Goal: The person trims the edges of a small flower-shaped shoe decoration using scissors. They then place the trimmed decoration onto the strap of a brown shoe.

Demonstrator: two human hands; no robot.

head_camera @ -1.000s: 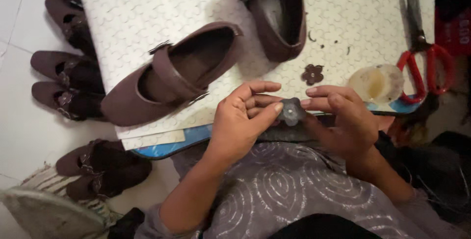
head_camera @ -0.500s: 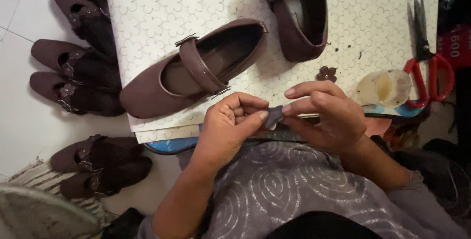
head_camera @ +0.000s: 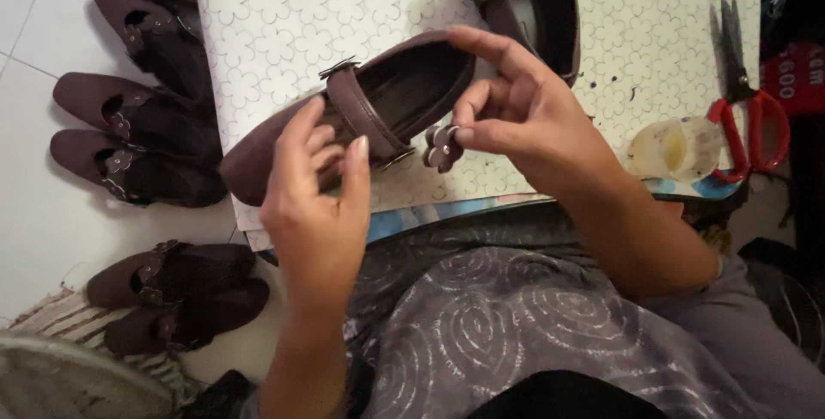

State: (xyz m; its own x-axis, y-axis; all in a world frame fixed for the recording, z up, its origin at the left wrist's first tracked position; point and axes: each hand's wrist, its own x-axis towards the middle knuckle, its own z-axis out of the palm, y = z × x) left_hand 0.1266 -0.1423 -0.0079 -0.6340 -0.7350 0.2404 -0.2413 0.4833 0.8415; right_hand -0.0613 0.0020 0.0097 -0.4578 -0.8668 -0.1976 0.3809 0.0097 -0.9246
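The brown shoe (head_camera: pixel 344 118), half a second ago lying untouched on the patterned board (head_camera: pixel 258 24), is now gripped near the board's front edge by the left hand (head_camera: pixel 314 204). The flower trim (head_camera: pixel 442 146), formerly held between both hands, is pinched in the right hand (head_camera: pixel 524 118) beside the strap; the fitting stage appears reached.

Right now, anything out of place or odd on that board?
Nothing damaged. Small dark bits are strewn on the patterned board near the scissors. The right hand holds a flower trim loose beside the shoe, not on it.
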